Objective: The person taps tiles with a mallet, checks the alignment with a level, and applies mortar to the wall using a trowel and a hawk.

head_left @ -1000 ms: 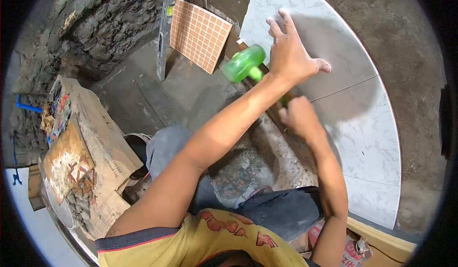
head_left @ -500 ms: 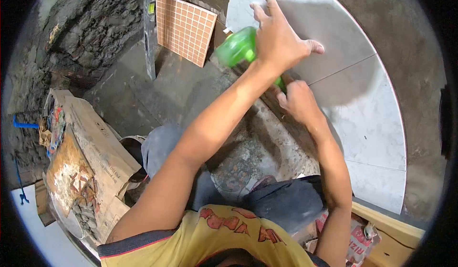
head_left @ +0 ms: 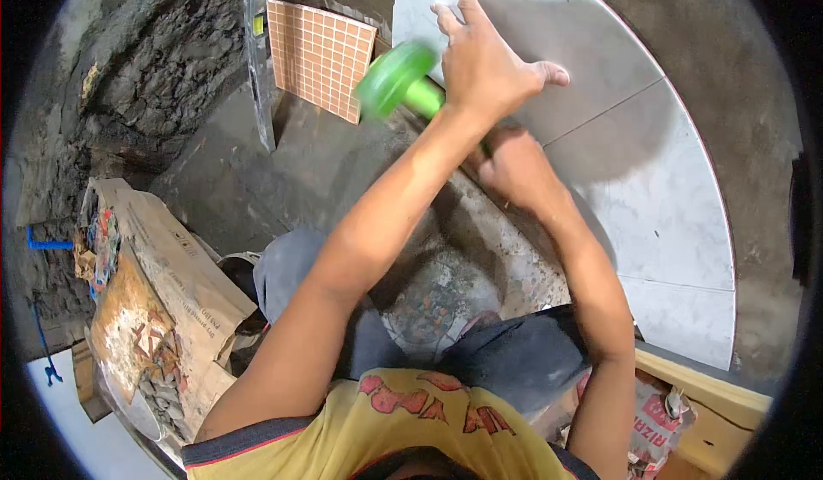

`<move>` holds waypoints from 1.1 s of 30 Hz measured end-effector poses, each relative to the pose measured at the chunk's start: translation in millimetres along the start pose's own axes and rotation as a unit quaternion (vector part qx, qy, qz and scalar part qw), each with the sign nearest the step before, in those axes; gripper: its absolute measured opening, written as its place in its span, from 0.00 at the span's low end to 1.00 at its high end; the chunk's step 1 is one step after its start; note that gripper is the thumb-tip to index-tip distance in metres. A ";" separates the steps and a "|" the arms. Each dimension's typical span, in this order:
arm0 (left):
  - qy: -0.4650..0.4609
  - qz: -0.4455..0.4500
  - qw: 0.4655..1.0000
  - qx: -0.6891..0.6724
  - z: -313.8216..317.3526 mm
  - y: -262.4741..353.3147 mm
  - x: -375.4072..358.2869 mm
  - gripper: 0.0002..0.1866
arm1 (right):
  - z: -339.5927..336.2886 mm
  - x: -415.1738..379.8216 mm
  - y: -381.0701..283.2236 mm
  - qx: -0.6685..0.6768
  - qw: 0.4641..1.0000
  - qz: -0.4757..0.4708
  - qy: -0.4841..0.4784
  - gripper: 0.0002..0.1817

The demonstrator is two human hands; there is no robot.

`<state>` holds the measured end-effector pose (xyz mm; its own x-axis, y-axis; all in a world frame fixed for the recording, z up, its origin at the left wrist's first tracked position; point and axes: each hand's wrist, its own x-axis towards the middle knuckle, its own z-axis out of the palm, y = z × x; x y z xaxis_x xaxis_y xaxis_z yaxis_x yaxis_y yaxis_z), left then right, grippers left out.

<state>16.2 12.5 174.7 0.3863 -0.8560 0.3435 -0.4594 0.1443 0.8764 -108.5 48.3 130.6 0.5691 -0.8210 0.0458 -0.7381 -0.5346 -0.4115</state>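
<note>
My left hand (head_left: 493,73) is spread wide over a pale grey marbled tile (head_left: 591,51), with its thumb out to the right; whether the whole palm touches the tile is hard to see. Below it, my right hand (head_left: 519,171) is wrapped round the handle of a green mallet (head_left: 399,77). The mallet's handle passes beneath my left wrist, which hides part of it. Its head, slightly blurred, is off the tile's left edge, near a small-grid orange tile (head_left: 321,60).
A metal level (head_left: 257,60) leans beside the orange tile. Rough wet-looking mortar (head_left: 171,60) covers the wall at left. A torn cardboard box (head_left: 176,249) with rubble stands at lower left. A curved edge strip (head_left: 708,159) borders the pale tiles; a wooden board (head_left: 711,403) lies lower right.
The mallet head has swung left, farther out from behind my left hand, and more of its neck shows. My left hand stays spread on the tile. The whole view has shifted slightly.
</note>
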 end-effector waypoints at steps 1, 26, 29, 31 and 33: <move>0.003 0.003 1.000 0.001 1.0 -0.8 1.5 0.85 | 0.4 -3.1 -0.3 -0.012 1.000 -0.006 -0.003 0.19; 0.039 0.143 0.987 0.067 2.6 -6.1 9.5 0.65 | -15.7 -58.2 19.1 -0.062 0.997 0.041 -0.030 0.23; 0.124 0.209 0.954 0.175 15.0 -25.0 10.6 0.66 | -7.0 -92.2 -5.1 -0.075 0.986 0.038 -0.146 0.22; 0.068 0.169 0.975 0.126 9.7 -18.3 10.7 0.69 | -0.8 -117.1 -12.2 -0.096 0.982 -0.041 -0.155 0.21; 0.020 0.147 0.986 0.075 4.5 -12.3 9.5 0.71 | 1.8 -134.6 -12.9 -0.104 0.981 -0.054 -0.155 0.21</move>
<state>21.9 0.4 165.7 0.2491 -0.7671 0.5912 -0.6689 0.3052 0.6778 -174.9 166.0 128.1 0.7069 -0.6740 -0.2143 -0.7073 -0.6708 -0.2232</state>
